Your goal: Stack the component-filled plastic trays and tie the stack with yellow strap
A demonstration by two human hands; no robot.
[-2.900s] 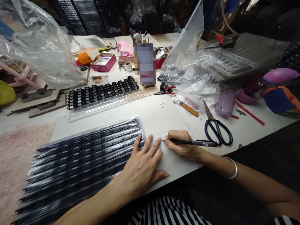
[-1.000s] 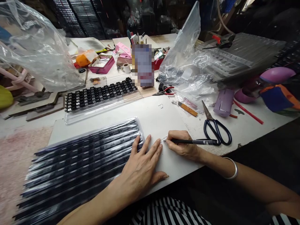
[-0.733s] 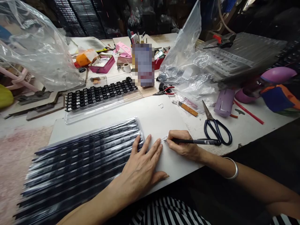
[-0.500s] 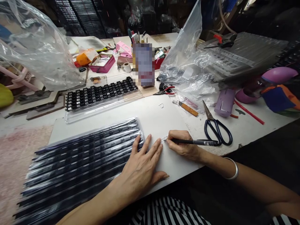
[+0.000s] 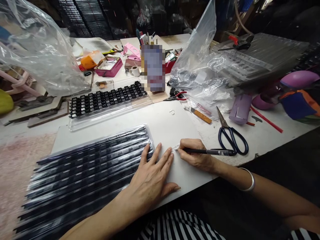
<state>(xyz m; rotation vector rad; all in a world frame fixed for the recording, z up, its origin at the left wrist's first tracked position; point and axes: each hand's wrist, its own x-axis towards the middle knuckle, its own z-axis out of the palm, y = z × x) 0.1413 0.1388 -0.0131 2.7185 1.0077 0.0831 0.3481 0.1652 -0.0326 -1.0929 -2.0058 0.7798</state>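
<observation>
My right hand (image 5: 196, 155) grips a black pen (image 5: 210, 152), its tip touching a small paper label (image 5: 175, 147) that bears tiny writing. Flat and with fingers spread, my left hand (image 5: 152, 176) presses down beside it. Its fingertips reach the label's left side, while the index finger lies over the right edge of a clear plastic tray (image 5: 148, 128). Rows of dark strips (image 5: 87, 166) fill that tray. Beneath the label lies a white board (image 5: 165, 123).
Dark-handled scissors (image 5: 232, 138) lie right of my right hand, with an orange-handled knife (image 5: 201, 115) and red-handled pliers (image 5: 177, 96) farther back. Another clear tray (image 5: 110, 115) holds black parts (image 5: 107, 98). Plastic bags (image 5: 200, 76) and a purple cylinder (image 5: 240, 109) stand at the right.
Both hands keep nearly the same place. The pen tip still rests on the label, with only a very slight shift of the pen.
</observation>
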